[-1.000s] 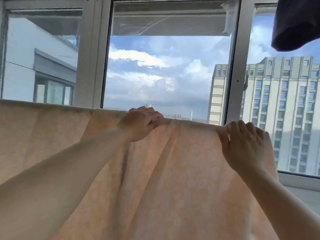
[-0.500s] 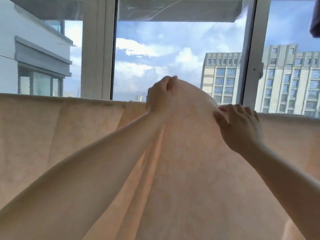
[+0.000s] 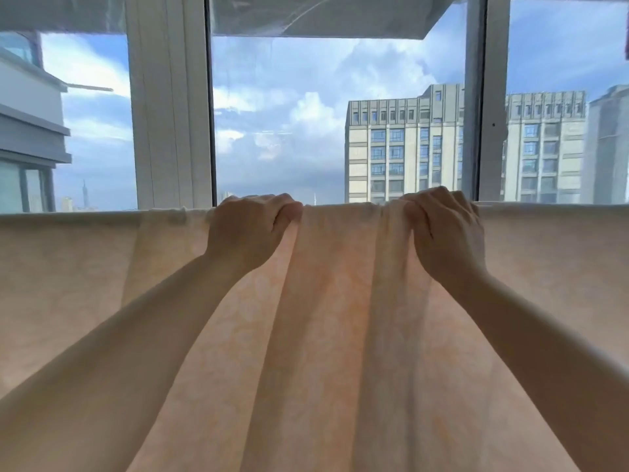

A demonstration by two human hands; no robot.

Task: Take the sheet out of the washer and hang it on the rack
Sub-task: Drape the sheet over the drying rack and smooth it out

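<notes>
Sheet (image 3: 340, 318) top edge pinched by L hand (image 3: 248, 229) & R hand (image 3: 442, 233); rack prob. beneath.

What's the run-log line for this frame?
stage: spreading on rack | sheet: draped over top line, bunched folds at centre | left hand: grips top edge | right hand: grips top edge | rack: hidden under sheet

A wide glass window with white vertical frames (image 3: 170, 114) is filling the upper half of the view. Behind the glass, a tall beige building with many rows of windows (image 3: 401, 144) is standing at the right, and white clouds in a blue sky (image 3: 299, 107) are showing between.
</notes>
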